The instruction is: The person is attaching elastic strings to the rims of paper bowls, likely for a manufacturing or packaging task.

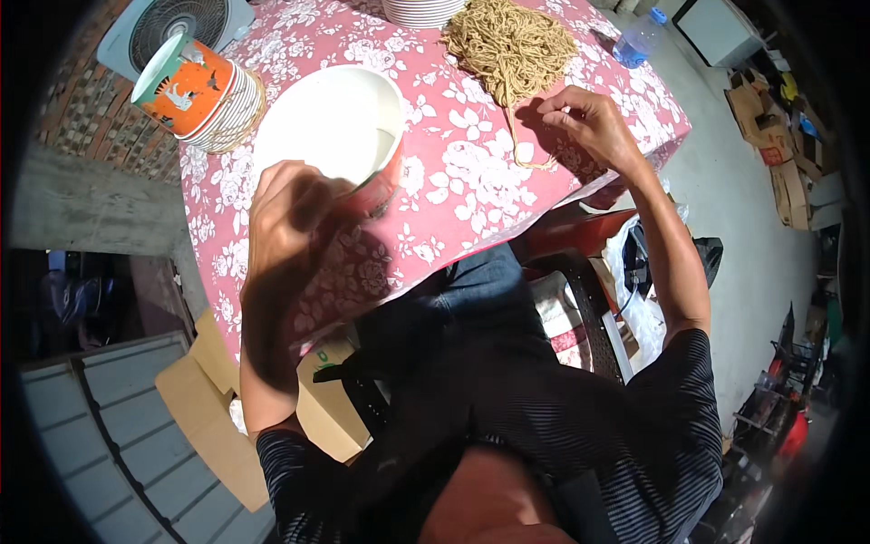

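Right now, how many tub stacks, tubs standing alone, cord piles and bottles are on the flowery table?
Tub stacks: 2 (orange-patterned stack, white stack)
Single tub: 1
Tan cord pile: 1
Clear plastic bottle: 1
Total: 5, counting each stack as one

The near bucket (331, 122) looks smooth and papery, the cord (509, 50) rough and matt, the bottle (639, 41) glossy plastic
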{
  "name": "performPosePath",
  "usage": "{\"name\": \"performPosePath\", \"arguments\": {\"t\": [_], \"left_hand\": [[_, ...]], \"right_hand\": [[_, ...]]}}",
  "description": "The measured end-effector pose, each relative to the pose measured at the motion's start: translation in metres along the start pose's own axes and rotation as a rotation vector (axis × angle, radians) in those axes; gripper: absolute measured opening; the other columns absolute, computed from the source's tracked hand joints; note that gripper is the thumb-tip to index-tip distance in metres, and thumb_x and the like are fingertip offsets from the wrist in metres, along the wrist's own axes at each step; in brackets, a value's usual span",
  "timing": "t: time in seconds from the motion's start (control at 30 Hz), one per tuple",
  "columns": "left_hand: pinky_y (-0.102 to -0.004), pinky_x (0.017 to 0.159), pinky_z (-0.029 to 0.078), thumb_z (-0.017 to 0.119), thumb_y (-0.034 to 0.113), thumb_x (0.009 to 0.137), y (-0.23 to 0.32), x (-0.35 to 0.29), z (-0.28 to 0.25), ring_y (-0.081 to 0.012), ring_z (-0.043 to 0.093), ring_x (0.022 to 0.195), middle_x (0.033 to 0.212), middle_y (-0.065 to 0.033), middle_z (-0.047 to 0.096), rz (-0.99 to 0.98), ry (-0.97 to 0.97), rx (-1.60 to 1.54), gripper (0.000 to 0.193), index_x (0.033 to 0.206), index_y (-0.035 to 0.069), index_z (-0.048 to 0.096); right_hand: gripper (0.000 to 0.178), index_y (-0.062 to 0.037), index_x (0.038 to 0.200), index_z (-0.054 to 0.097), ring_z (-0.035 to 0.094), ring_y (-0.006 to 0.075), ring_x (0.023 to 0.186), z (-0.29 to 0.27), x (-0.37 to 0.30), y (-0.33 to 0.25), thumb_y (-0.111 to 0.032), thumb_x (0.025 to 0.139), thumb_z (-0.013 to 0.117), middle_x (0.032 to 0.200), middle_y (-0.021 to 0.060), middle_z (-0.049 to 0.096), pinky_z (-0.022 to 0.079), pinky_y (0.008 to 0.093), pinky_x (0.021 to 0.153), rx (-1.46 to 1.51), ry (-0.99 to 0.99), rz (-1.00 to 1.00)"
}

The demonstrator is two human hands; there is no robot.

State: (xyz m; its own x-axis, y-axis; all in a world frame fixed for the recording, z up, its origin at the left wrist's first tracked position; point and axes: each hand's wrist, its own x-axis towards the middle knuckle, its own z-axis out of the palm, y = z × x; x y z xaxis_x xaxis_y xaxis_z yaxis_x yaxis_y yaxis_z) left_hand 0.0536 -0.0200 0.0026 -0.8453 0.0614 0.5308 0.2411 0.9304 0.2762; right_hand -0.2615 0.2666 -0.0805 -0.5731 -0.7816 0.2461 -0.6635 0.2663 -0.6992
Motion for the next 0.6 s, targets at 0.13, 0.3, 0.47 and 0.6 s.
{"name": "performPosePath", "arguments": {"t": [0.13, 0.3, 0.47, 0.6], "left_hand": [[-0.0422, 0.089, 0.054, 0.078, 0.014, 0.091, 0.009, 0.005, 0.017, -0.0351, 0.067, 0.101, 0.101, -0.0141, 0.068, 0.005, 0.209, 0.060, 0.022, 0.107, 0.002, 0.069], [-0.0406, 0.083, 0.055, 0.073, 0.009, 0.093, 0.046, -0.008, 0.048, -0.0317, 0.067, 0.091, 0.093, -0.0142, 0.071, 0.051, 0.244, -0.151, 0.012, 0.101, 0.001, 0.070], [-0.0380, 0.079, 0.057, 0.071, -0.001, 0.092, 0.064, -0.002, 0.109, -0.0274, 0.070, 0.086, 0.091, -0.0123, 0.071, -0.111, 0.116, -0.323, 0.011, 0.101, 0.001, 0.069], [-0.0305, 0.081, 0.058, 0.072, 0.003, 0.096, 0.051, 0.014, 0.154, -0.0185, 0.071, 0.095, 0.094, -0.0118, 0.072, -0.479, -0.072, -0.602, 0.017, 0.111, -0.003, 0.066]], "right_hand": [[0.017, -0.0038, 0.106, 0.076, 0.071, 0.0283, 0.084, 0.016, -0.006, -0.015, -0.006, 0.090, 0.075, 0.097, 0.0120, 0.071, 0.058, 0.0369, 0.076, -0.347, -0.095, -0.296], [0.015, -0.0026, 0.104, 0.073, 0.070, 0.0280, 0.080, -0.002, -0.015, -0.028, -0.015, 0.095, 0.074, 0.091, 0.0128, 0.069, 0.056, 0.0370, 0.072, -0.307, -0.084, -0.010], [0.021, -0.0005, 0.094, 0.072, 0.066, 0.0271, 0.073, 0.011, -0.026, -0.029, -0.020, 0.092, 0.078, 0.087, 0.0126, 0.070, 0.052, 0.0397, 0.068, -0.164, -0.265, -0.033], [0.023, 0.0009, 0.086, 0.068, 0.066, 0.0295, 0.072, 0.028, -0.027, -0.025, -0.019, 0.091, 0.077, 0.082, 0.0137, 0.068, 0.052, 0.0402, 0.069, -0.221, -0.177, -0.042]]}}
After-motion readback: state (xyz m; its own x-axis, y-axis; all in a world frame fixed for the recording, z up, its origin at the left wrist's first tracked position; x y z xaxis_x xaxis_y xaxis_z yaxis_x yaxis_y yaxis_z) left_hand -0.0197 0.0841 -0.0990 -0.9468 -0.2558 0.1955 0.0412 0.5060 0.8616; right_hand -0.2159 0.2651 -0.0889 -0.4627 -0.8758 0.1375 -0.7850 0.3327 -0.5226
